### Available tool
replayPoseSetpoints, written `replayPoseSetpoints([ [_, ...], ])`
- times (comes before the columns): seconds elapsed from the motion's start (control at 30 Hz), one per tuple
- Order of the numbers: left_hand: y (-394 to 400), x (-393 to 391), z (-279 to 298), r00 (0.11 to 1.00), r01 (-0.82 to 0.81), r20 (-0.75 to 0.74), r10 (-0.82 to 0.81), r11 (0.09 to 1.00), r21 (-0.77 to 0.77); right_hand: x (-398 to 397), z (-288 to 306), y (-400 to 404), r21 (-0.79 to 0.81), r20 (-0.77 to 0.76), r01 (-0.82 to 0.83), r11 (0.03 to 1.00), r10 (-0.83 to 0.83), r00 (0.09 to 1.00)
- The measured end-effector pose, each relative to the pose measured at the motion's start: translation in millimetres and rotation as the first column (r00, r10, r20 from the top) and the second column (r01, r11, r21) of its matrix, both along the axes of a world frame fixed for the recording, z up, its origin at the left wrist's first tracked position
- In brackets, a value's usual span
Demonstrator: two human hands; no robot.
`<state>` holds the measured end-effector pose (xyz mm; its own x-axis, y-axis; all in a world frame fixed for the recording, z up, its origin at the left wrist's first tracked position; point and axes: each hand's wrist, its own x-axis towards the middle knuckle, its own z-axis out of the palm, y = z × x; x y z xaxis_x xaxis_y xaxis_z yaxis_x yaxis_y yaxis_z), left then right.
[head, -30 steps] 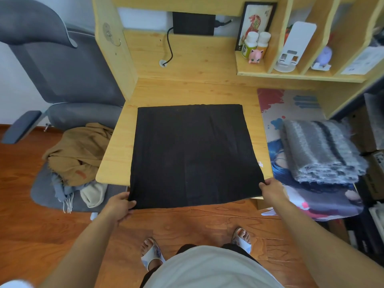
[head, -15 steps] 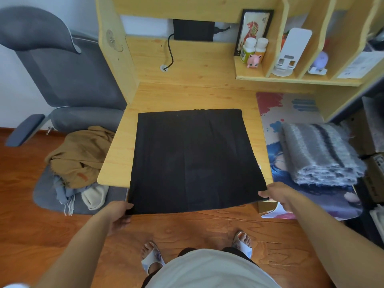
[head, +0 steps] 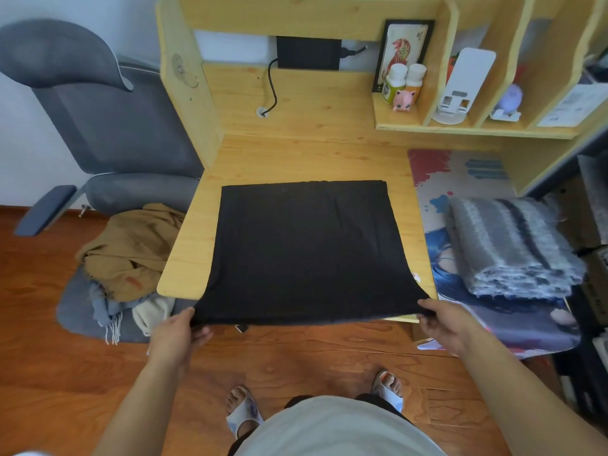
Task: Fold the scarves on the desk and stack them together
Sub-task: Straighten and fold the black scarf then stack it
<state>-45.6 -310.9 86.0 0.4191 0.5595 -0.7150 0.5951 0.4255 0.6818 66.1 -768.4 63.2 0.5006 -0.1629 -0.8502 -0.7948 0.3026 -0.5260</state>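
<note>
Here, centre of frame: one black scarf (head: 304, 251) lies flat on the wooden desk (head: 316, 156), folded to a rough square, near edge hanging past the desk's front edge. Left hand (head: 179, 334) pinches the near-left corner; right hand (head: 442, 322) pinches the near-right corner, fingers curled on the cloth.

Right of frame: one grey striped scarf (head: 511, 248), folded, rests on a printed desk mat (head: 460, 172), apart from the black one.

Upper right, shelf (head: 477, 128) compartments: first holds two bottles (head: 403, 80), one pink figure (head: 402, 100), one framed picture (head: 406, 44); second holds one white stand (head: 460, 90); third a small pale purple figure (head: 510, 98). Labels too small to read.

Left of frame: grey chair (head: 98, 126) seat carries a heap of scarves (head: 131, 255): one brown, one blue fringed, one cream.
</note>
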Motion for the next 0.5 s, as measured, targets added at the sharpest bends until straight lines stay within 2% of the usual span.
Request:
replayPoseSetpoints([
  [0.07,0,9,22,0.990,-0.095,0.109,0.094,0.995,0.009,11,21,7,-0.045,0.114,0.021,0.999,-0.016,0.993],
  [0.13,11,30,50,0.975,-0.101,0.199,0.100,0.995,-0.003,32,57,17,-0.080,0.251,0.018,0.997,0.003,0.968],
  [0.23,35,76,110,0.927,-0.073,0.368,0.074,0.997,-0.015,68,141,41,-0.030,0.507,0.112,0.993,-0.082,0.858],
  [0.33,48,116,194,0.801,-0.071,0.593,0.085,0.996,-0.047,94,232,61,0.143,0.696,0.158,0.977,-0.213,0.686],
  [0.43,54,136,272,0.632,-0.021,0.765,0.124,0.990,-0.142,109,307,68,0.344,0.777,0.135,0.929,-0.363,0.514],
  [0.5,56,143,309,0.569,0.026,0.815,0.111,0.988,-0.153,120,343,76,0.361,0.800,0.181,0.915,-0.404,0.443],
])
